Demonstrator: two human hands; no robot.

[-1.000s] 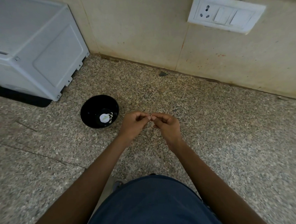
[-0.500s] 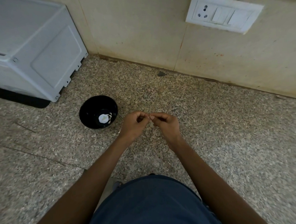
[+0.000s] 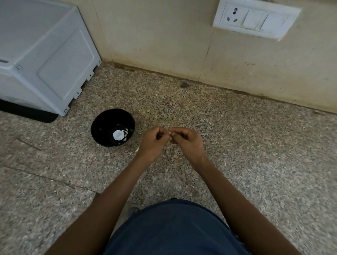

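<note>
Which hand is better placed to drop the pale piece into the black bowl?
Likely left: the left hand is nearer the black bowl; the right hand is farther. Both pinch the pale piece.

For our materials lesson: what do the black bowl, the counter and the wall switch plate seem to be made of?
Black bowl: glossy, with small highlights; glazed ceramic or plastic, cannot tell. Counter: speckled polished stone, probably granite, by its mixed grains. Switch plate: white moulded plastic, smooth and slightly grimy.
</note>
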